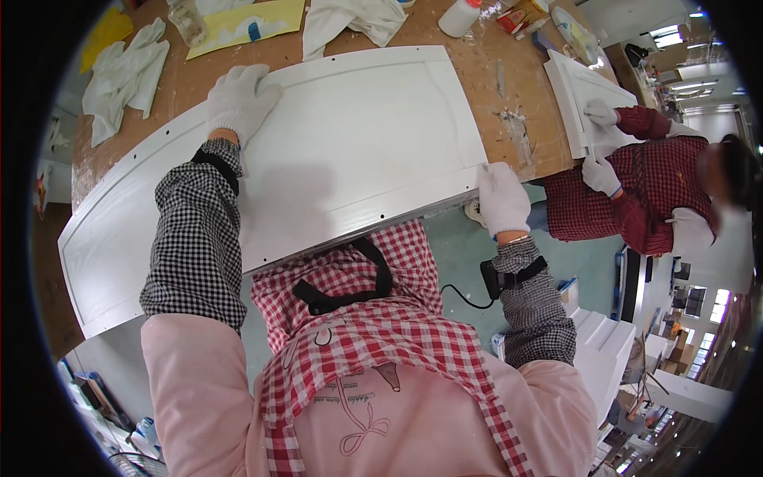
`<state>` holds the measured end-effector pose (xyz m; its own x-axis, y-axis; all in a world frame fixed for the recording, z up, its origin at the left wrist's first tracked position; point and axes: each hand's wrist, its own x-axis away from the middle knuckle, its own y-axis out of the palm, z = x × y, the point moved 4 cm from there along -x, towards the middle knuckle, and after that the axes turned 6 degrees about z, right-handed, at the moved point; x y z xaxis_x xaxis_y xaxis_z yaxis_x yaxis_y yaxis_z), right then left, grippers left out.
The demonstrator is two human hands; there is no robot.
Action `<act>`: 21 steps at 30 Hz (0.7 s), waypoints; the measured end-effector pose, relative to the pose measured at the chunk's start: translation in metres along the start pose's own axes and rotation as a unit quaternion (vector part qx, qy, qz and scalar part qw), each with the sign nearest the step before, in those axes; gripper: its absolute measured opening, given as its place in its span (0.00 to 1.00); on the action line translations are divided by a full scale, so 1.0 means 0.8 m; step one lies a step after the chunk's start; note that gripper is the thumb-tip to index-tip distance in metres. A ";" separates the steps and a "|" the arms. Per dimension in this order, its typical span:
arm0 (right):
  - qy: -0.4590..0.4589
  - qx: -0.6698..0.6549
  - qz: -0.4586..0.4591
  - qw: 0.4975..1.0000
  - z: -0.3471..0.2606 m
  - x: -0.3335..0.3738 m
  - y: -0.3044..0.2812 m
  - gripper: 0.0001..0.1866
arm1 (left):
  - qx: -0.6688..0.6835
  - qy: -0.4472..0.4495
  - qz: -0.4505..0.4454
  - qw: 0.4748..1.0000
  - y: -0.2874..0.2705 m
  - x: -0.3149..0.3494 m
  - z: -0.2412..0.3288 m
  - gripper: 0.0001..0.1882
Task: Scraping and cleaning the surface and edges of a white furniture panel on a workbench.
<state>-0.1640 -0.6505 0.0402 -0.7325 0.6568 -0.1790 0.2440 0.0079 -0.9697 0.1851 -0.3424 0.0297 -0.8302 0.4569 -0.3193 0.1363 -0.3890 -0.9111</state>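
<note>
A long white panel [373, 131] with a raised border and small dark holes along its edges lies across the table in front of me. My left hand [242, 103], in a white knitted glove, rests on its far edge, with fingers extended and thumb apart. At the panel's near right corner, my right hand [504, 199], gloved alike, has its fingers closed around the edge. Its fingertips are partly hidden. The panel's near side overhangs the table by my apron.
On the brown table [485, 87] lie white cloths [127, 79], yellow sandpaper-like sheet [246, 32], a clear jar [187, 22] and a white bottle [459, 17]. To the right, a co-worker in a checked apron [588, 191] handles another white panel [568, 103]. White boards [600, 342] stand behind.
</note>
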 end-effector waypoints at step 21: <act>-0.026 0.026 -0.030 0.999 -0.015 -0.001 -0.009 0.13 | 0.003 0.003 0.010 1.000 0.004 -0.001 -0.004 0.26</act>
<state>-0.1575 -0.6415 0.0495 -0.7769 0.6167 -0.1270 0.1661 0.0062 -0.9861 0.1876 -0.3415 0.0259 -0.8245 0.4535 -0.3384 0.1490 -0.4029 -0.9030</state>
